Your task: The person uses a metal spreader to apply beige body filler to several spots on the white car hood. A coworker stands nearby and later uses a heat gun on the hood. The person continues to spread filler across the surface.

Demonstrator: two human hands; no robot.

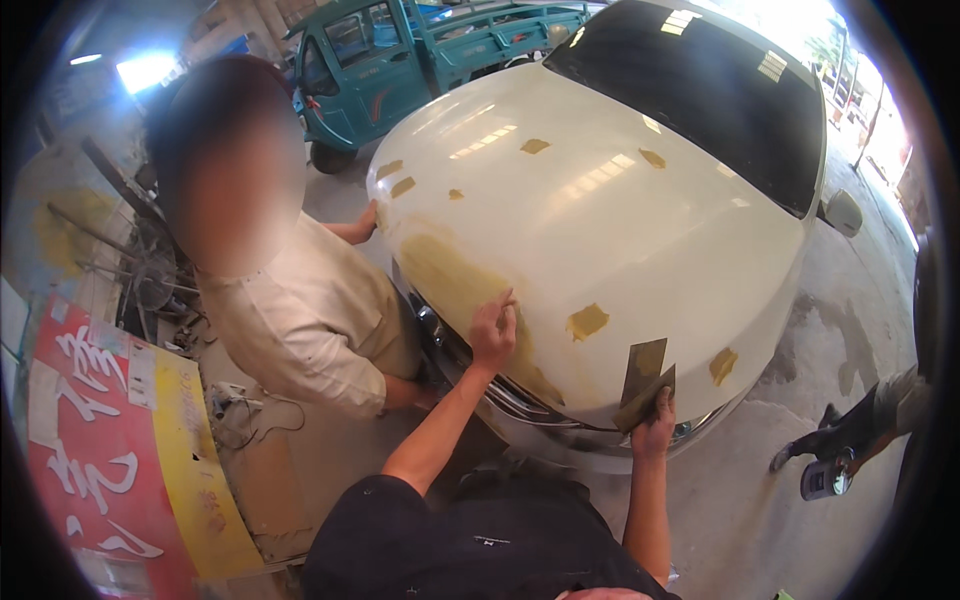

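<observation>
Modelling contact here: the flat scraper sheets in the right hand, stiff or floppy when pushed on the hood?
Probably thin and springy: the scraper sheets stand flat and unsupported above the right hand, so not floppy. Likely light, held by a pinch at one edge. Smeared putty may make them slippery against the hood.

Both arms reach forward, left hand [493,335] fingers curled, right hand [655,425] gripping.

A co-worker [300,310] stands left of the car hood [600,200] (a three-wheeled truck [420,50] behind).
</observation>
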